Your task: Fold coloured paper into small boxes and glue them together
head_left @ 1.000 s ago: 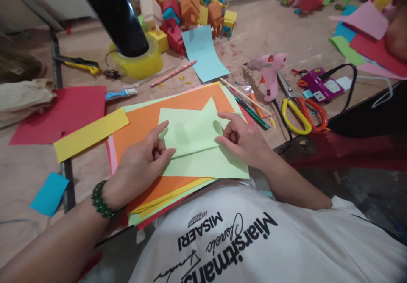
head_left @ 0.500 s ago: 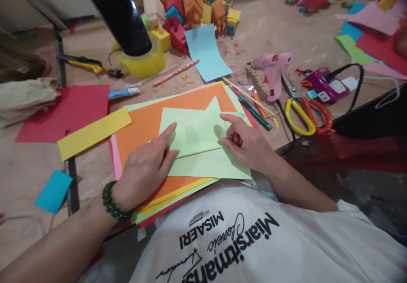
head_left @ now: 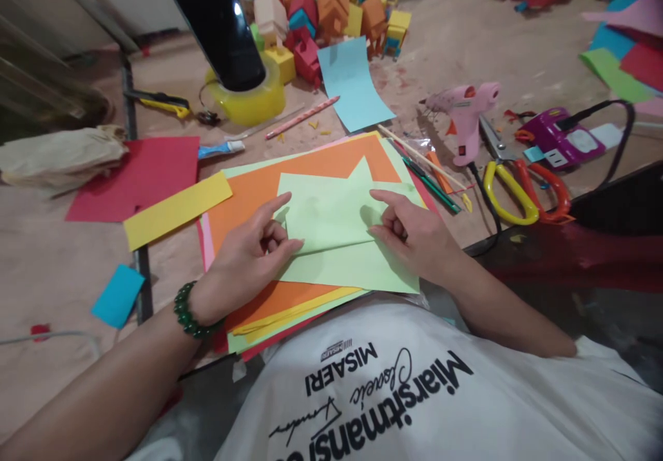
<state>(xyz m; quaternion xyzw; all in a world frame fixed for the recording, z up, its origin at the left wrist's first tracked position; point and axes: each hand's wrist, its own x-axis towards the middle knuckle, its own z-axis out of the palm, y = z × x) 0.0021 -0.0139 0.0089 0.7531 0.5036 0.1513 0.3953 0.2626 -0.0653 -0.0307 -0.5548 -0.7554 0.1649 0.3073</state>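
A light green sheet of paper [head_left: 336, 219] lies folded over itself, with a crease line running across its lower part. It rests on a stack of coloured paper topped by an orange sheet [head_left: 248, 206]. My left hand [head_left: 256, 240] is at the folded sheet's left edge, thumb and index finger against it, the other fingers curled. On the right, my right hand [head_left: 409, 230] has its thumb and index finger at the opposite side of the fold, its remaining fingers bent in. How firmly either hand pinches the paper is partly hidden.
Scissors [head_left: 510, 185], a pink glue gun [head_left: 469, 116] and a purple power adapter [head_left: 562, 140] lie right. A yellow strip [head_left: 179, 211] and red paper [head_left: 139, 178] lie left. Behind are a phone [head_left: 217, 26] in a tape roll [head_left: 248, 102], a pencil [head_left: 303, 117] and several paper houses [head_left: 331, 5].
My left hand has drawn slightly back from the sheet, its index finger lifting and other fingers curling. My right hand stays by the same edge. The whole view has shifted a little.
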